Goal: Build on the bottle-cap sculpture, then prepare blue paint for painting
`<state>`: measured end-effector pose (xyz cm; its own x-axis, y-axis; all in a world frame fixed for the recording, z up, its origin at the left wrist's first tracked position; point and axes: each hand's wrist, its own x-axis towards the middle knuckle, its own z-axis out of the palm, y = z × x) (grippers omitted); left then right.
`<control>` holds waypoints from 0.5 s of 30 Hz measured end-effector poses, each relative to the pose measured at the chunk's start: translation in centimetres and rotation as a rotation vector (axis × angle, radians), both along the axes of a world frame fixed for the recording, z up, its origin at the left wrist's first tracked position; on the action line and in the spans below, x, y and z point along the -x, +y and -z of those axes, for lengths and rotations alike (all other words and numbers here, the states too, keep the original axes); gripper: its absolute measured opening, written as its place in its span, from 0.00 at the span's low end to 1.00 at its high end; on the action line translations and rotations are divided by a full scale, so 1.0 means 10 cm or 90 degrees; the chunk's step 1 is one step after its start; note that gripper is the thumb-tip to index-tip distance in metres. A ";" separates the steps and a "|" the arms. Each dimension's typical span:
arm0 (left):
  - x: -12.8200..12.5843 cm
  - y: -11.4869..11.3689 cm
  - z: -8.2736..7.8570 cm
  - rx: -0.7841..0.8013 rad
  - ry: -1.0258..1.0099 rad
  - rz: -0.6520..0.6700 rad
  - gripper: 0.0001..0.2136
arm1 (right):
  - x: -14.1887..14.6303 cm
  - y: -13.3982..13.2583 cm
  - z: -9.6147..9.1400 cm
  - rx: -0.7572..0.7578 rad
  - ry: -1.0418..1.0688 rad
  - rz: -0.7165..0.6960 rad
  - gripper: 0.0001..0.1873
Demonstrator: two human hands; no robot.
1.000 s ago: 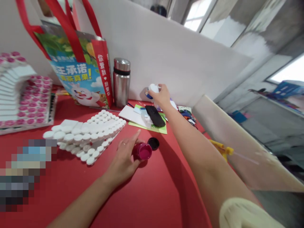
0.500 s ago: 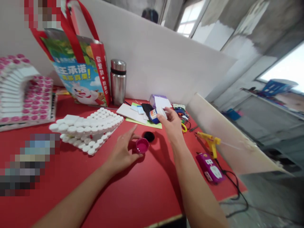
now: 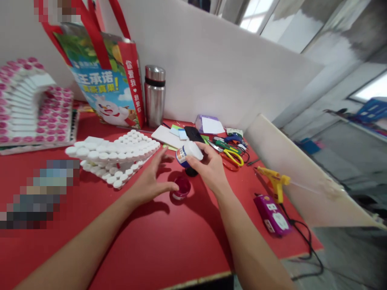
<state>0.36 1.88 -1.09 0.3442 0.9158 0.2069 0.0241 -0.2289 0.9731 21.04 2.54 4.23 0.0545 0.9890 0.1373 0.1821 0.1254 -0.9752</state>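
My right hand (image 3: 210, 165) grips a small blue paint jar (image 3: 182, 154) with a white lid, tilted above the table. My left hand (image 3: 152, 179) has its fingers spread, and its thumb tip is at the rim of a small open magenta paint jar (image 3: 180, 189). I cannot tell whether the thumb touches it. The magenta jar stands on the red table (image 3: 157, 249). Partly hidden under the blue jar is a small round black thing (image 3: 191, 172). A structure of white round pieces (image 3: 121, 155) lies left of my left hand.
Behind stand a steel flask (image 3: 155, 96) and a printed bag (image 3: 105, 88). Scissors (image 3: 234, 157), a yellow glue gun (image 3: 275, 181) and a purple box (image 3: 273, 215) with a black cable are at the right. A pink-and-white model (image 3: 36, 104) stands far left.
My left hand has loosened its hold on the magenta jar and spread its fingers. My right hand has brought the blue jar nearer, toward the left hand. The view has shifted slightly.
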 end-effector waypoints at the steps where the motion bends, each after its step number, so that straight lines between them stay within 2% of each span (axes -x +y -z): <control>1: 0.00 0.01 -0.01 -0.028 -0.034 -0.021 0.49 | 0.06 -0.05 -0.03 -0.012 -0.004 -0.011 0.31; 4: -0.02 0.02 -0.06 -0.064 -0.131 -0.041 0.42 | 0.23 -0.18 -0.10 -0.018 -0.026 -0.028 0.29; 8: -0.04 -0.02 -0.11 -0.046 -0.197 -0.053 0.29 | 0.36 -0.26 -0.15 -0.032 -0.080 -0.021 0.29; 15: -0.07 0.02 -0.15 0.054 -0.248 -0.049 0.31 | 0.34 -0.22 -0.22 -0.104 -0.155 -0.047 0.23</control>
<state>1.02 2.13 0.38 0.1843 0.9555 0.2303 -0.3364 -0.1588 0.9282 17.61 0.36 6.45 -0.0713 0.9528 0.2950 0.3931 0.2986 -0.8696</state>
